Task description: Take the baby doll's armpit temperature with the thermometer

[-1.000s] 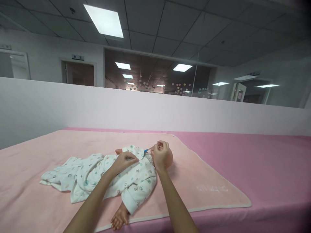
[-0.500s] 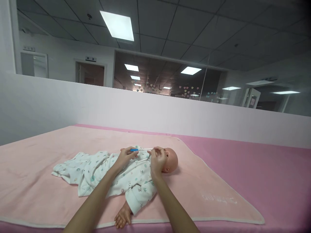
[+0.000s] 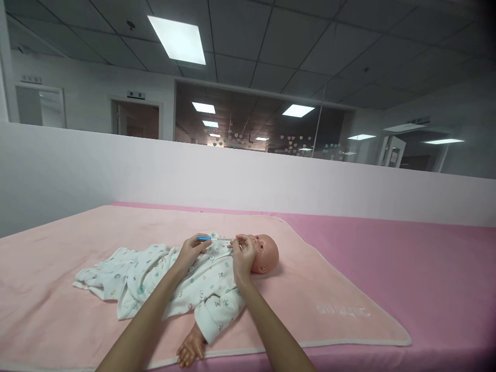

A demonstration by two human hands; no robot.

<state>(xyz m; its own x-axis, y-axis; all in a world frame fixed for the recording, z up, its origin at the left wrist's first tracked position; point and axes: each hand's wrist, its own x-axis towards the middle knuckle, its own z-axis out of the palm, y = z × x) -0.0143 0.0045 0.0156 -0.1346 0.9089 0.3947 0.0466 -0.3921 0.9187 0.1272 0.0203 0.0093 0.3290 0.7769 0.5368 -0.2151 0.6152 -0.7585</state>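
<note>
The rod [image 3: 214, 238] is slim and straight, with a smooth blue section at one end and a thin, clear, glassy shaft at the other. Under it lies a doll [image 3: 268, 253] with a smooth, rounded, hard-looking head, in a soft white printed gown [image 3: 211, 281] that wrinkles over the body; the blanket [image 3: 329, 279] beneath is peach, matte and pale-edged, on a pink sheet [image 3: 411, 274]. The rod spans the gap between the hands over the gown's chest: the left hand [image 3: 191, 249] pinches the blue section between thumb and fingers, while the right hand [image 3: 244, 257] has its fingers curled close at the clear end, whether gripping it I cannot tell. Its long axis runs crosswise and nearly level, blue end left, clear end pointing right towards the doll's head
</note>
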